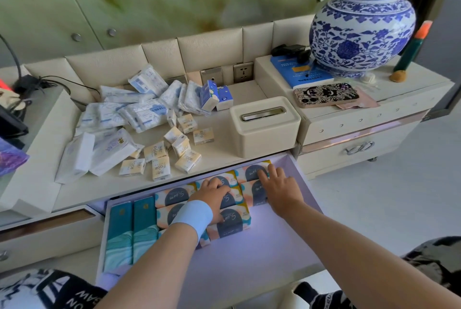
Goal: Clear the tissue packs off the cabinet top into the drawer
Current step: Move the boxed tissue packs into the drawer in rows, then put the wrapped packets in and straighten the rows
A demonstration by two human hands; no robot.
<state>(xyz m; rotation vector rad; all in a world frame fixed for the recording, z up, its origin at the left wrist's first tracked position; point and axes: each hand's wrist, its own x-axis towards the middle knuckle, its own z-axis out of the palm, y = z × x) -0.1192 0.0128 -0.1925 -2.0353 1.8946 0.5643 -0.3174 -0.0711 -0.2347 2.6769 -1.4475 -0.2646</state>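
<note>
The drawer (294, 241) stands pulled out below the cabinet top (219, 156). Inside lie two teal packs (132, 231) at the left and several peach-and-navy tissue packs (174, 196) in rows. My left hand (214, 196), with a light blue wristband, rests flat on the middle packs. My right hand (277, 186) lies spread on the back-right packs; neither hand grips anything. On the cabinet top remain several small cream packs (159, 166), white-and-blue packs (139, 111) and two larger white packs (94, 151).
A cream tissue box (267, 126) stands at the right of the cabinet top. On the raised side unit sit a blue-and-white vase (361, 29), a phone (324, 95) and a blue booklet (296, 74). Cables and dark objects lie at the far left.
</note>
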